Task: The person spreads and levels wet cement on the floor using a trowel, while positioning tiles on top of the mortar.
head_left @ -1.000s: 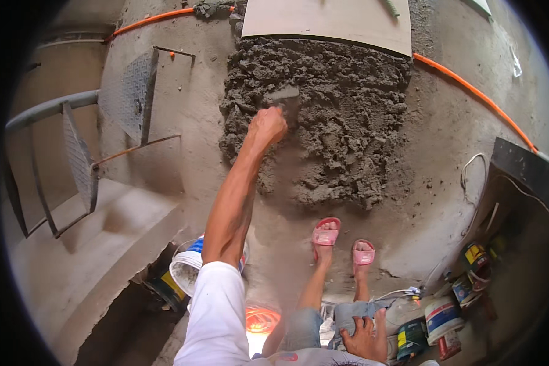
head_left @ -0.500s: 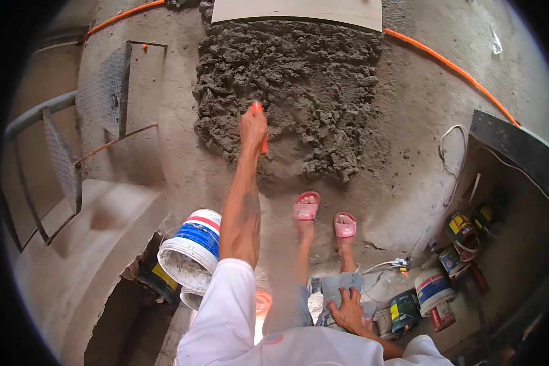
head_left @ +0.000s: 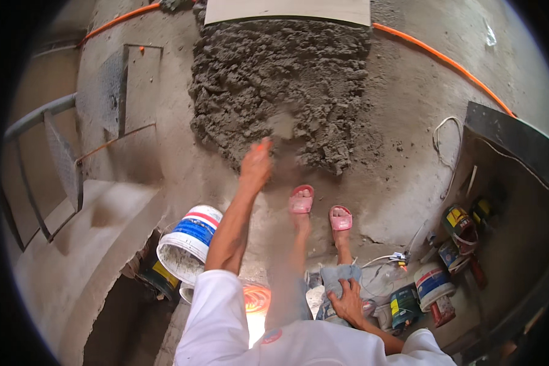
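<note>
My left hand (head_left: 256,168) is closed round the orange handle of a trowel (head_left: 281,125). Its grey blade, slightly blurred, lies at the near part of a bed of wet grey mortar (head_left: 226,79). The mortar is rough and lumpy, with a scraped hollow opening toward my feet. At its far edge lies a pale flat tile or board (head_left: 287,9). My right hand (head_left: 348,303) rests on my right knee with its fingers spread, holding nothing.
Pink sandals (head_left: 301,199) are on my feet, just before the mortar. A white bucket (head_left: 192,235) lies tipped at the left, beside a floor opening. Metal steps (head_left: 64,158) stand further left. An orange hose (head_left: 445,62) crosses the floor; several paint buckets (head_left: 433,283) are at lower right.
My left hand has drawn the trowel back toward me, and the blade now shows at the hollow. My right hand has stayed on the knee. The view has shifted slightly.
</note>
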The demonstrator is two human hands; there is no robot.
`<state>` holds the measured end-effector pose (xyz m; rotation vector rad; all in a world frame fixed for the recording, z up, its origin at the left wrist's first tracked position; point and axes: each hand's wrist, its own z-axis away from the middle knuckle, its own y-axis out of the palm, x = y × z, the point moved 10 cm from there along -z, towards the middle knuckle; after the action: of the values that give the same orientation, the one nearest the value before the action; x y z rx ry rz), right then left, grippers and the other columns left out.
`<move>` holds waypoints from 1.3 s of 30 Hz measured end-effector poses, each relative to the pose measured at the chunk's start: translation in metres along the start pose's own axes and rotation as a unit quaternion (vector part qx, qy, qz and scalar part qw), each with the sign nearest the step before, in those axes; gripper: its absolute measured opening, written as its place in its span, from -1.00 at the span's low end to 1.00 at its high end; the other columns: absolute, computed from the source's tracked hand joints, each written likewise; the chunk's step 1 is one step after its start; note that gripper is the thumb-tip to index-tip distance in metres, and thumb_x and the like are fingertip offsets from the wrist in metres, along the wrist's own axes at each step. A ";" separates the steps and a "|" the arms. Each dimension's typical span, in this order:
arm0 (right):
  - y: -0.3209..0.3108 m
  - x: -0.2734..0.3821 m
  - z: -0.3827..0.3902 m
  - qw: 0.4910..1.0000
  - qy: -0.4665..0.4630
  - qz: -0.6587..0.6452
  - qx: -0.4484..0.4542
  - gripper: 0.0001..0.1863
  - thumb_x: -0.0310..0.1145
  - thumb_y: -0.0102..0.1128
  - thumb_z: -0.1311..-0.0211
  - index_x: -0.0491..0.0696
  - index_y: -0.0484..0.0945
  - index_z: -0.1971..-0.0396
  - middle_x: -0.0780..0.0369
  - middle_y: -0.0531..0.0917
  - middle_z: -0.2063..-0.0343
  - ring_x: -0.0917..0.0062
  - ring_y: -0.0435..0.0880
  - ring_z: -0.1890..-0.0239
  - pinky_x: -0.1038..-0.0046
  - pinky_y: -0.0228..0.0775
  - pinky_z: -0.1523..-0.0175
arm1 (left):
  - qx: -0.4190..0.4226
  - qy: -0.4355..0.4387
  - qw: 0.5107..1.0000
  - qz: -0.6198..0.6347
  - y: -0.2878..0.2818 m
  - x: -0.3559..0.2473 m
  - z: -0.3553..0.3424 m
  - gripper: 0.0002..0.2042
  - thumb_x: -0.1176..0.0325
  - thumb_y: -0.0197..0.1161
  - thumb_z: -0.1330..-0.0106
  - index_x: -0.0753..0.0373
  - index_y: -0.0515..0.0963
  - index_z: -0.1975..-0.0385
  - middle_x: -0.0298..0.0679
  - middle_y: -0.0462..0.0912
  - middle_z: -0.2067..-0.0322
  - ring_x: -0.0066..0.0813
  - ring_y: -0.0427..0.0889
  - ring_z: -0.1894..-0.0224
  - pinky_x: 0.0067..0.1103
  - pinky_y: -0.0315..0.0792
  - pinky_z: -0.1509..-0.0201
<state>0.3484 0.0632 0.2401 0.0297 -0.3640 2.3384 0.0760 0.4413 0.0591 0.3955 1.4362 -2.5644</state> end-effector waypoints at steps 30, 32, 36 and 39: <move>0.030 -0.025 0.022 0.998 0.033 -0.030 -0.051 -0.34 -0.04 0.20 -0.02 -0.02 0.36 -0.13 -0.05 0.22 -0.19 0.07 0.13 -0.31 -0.15 0.23 -0.11 | 0.042 0.105 0.986 -0.118 -0.001 -0.081 -0.024 -0.58 0.48 -0.01 -0.22 0.04 0.38 -0.11 -0.05 0.46 0.15 0.05 0.52 0.11 -0.12 0.46 0.17; 0.030 -0.036 0.024 0.997 0.034 -0.027 -0.065 -0.35 -0.04 0.20 -0.02 -0.02 0.37 -0.13 -0.05 0.22 -0.19 0.07 0.12 -0.32 -0.15 0.22 -0.11 | 0.047 0.060 0.992 -0.105 -0.013 -0.034 -0.008 -0.61 0.49 -0.01 -0.24 0.07 0.39 -0.09 -0.03 0.49 0.17 0.06 0.53 0.11 -0.11 0.46 0.13; 0.029 -0.030 0.024 0.997 0.033 -0.020 -0.068 -0.36 -0.05 0.19 -0.03 -0.02 0.37 -0.13 -0.04 0.22 -0.20 0.08 0.11 -0.33 -0.15 0.21 -0.12 | -0.028 0.003 0.999 -0.036 -0.038 0.033 0.010 -0.75 0.39 0.03 -0.27 0.16 0.49 0.07 0.01 0.60 0.31 -0.02 0.61 0.18 -0.15 0.48 0.10; 0.027 -0.036 0.024 0.997 0.046 -0.019 -0.062 -0.36 -0.07 0.20 -0.03 0.00 0.37 -0.14 -0.03 0.23 -0.20 0.09 0.12 -0.32 -0.14 0.21 -0.13 | -0.013 -0.159 0.965 0.206 -0.019 0.025 -0.005 -0.73 0.22 0.00 -0.36 0.25 0.54 0.18 0.05 0.63 0.40 0.01 0.63 0.28 -0.21 0.48 0.15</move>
<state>0.3537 0.0138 0.2516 -0.1283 -0.4578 2.2674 0.0476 0.4547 0.0636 0.2320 1.1337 -2.1557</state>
